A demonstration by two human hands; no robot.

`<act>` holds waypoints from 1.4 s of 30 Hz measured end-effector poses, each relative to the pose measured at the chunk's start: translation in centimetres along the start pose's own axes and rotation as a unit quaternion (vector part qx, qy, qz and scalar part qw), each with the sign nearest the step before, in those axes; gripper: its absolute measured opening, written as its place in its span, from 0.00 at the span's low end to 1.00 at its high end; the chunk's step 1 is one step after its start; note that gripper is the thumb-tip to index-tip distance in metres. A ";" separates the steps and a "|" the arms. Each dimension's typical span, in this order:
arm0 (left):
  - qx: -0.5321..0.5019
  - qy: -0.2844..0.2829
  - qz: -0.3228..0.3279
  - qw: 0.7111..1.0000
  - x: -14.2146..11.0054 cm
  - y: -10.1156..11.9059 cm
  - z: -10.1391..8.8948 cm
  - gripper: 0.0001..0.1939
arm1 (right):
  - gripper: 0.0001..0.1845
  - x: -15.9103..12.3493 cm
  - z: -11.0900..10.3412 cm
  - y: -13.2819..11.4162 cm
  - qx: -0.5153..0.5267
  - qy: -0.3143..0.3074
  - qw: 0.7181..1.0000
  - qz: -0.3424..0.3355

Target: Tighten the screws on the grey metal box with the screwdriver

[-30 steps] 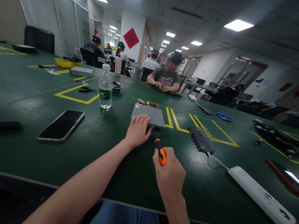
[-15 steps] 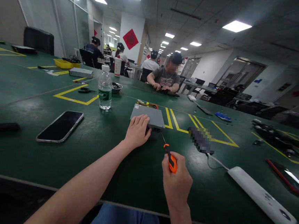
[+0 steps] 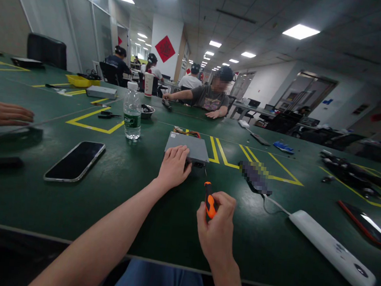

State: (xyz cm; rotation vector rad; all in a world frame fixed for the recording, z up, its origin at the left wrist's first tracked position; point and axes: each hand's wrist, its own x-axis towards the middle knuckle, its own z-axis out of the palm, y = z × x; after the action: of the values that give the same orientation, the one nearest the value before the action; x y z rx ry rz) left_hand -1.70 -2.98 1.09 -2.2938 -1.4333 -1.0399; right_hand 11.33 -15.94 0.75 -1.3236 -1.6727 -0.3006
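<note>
A grey metal computer power supply lies on the green table in front of me, its coloured wires at the far side. My left hand holds it, fingers across the top and thumb at the near edge. In my right hand is a screwdriver with an orange and black handle, gripped in closed fingers. Its thin shaft points up and away, with the tip near the right end of the supply's near face. I cannot tell whether the tip touches it.
Left of the supply stand a water bottle and a metal bowl; a phone lies nearer. On the right is a white power strip. Another person's hand reaches in from the left; a co-worker sits opposite.
The screwdriver and my right hand have shifted slightly left, and the handle is more upright. Another person's hand has appeared at left. The co-worker opposite has stretched an arm out sideways.
</note>
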 end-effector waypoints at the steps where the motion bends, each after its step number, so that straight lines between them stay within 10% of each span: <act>1: 0.000 0.001 0.001 1.000 0.0 0.0 0.0 0.20 | 0.10 0.0 0.0 0.1 -0.004 0.006 1.000 -0.011; 10: 0.004 0.003 0.001 1.000 0.0 0.0 0.2 0.21 | 0.12 -0.5 -0.3 0.5 -0.087 -0.004 0.993 0.083; 17: 0.008 0.008 0.004 1.000 0.0 0.1 0.2 0.20 | 0.09 -0.4 0.1 0.2 -0.064 0.041 0.997 -0.008; 42: 0.001 0.005 0.000 1.000 0.0 0.1 0.1 0.20 | 0.11 -0.5 0.2 0.0 -0.053 0.025 0.997 0.046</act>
State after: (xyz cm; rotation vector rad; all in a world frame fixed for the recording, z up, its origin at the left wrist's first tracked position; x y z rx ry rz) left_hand -1.58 -2.95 0.98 -2.2838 -1.4288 -1.0475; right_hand 11.24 -16.08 0.27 -1.4549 -1.5662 -0.3690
